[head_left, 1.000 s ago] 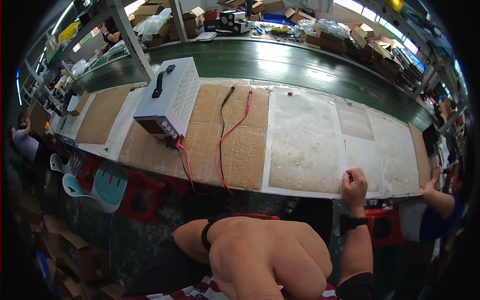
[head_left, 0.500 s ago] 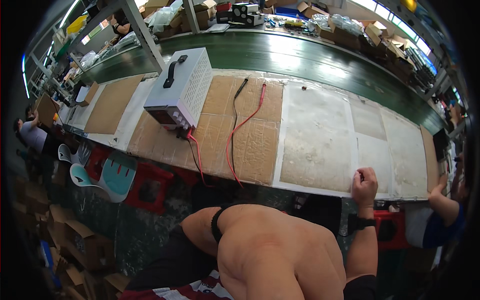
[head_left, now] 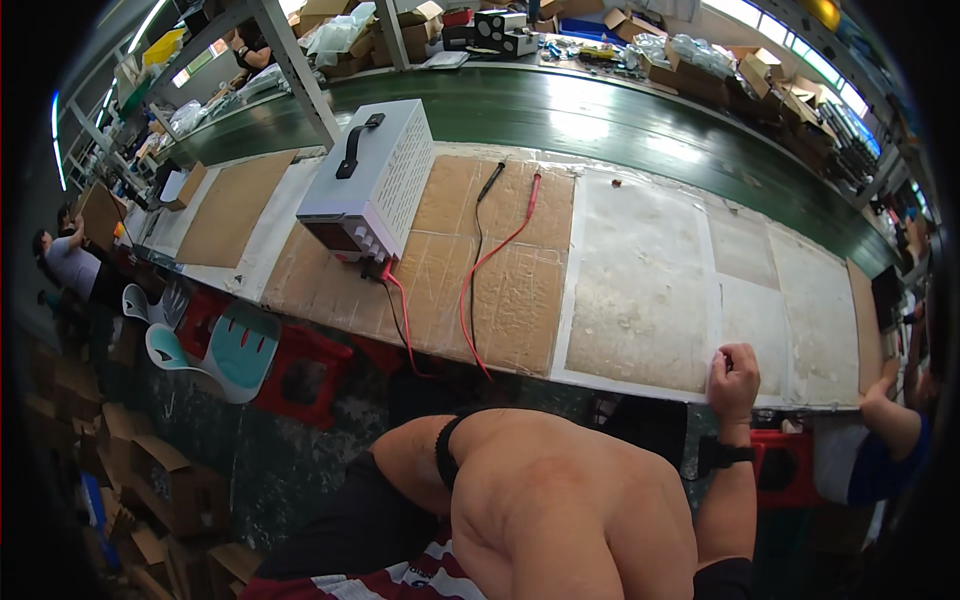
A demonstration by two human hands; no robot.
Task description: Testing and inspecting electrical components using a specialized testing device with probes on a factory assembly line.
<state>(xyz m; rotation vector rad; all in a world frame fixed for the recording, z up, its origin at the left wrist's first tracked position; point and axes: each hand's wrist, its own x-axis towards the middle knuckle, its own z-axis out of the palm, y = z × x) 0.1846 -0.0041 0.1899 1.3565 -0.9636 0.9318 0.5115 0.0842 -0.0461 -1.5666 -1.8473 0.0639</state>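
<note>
My left hand (head_left: 570, 490) looms large at the bottom middle, its back toward the view and a black band around the wrist. Its fingers run out of sight below, so I cannot see what they do. Curled into a loose fist, my right hand (head_left: 735, 380) rests at the near edge of the worktable (head_left: 640, 290), with a dark watch on the wrist. Nothing shows sticking out of it. Left of the middle stands a grey bench power supply (head_left: 368, 180) with a black handle. A red test lead (head_left: 480, 255) and a black test lead (head_left: 479, 230) lie on cardboard beside it.
A green conveyor belt (head_left: 600, 110) runs behind the table. Beyond it are cartons and loose parts. White-and-teal chairs (head_left: 240, 350) and red stools (head_left: 300, 375) stand by the near edge. Cartons (head_left: 170, 480) crowd the lower left. Another person's arm (head_left: 890, 425) reaches in at the right.
The whole view has shifted slightly, with the table and power supply a little further right and down. My right fist has turned slightly in place. My left hand stays close at the bottom.
</note>
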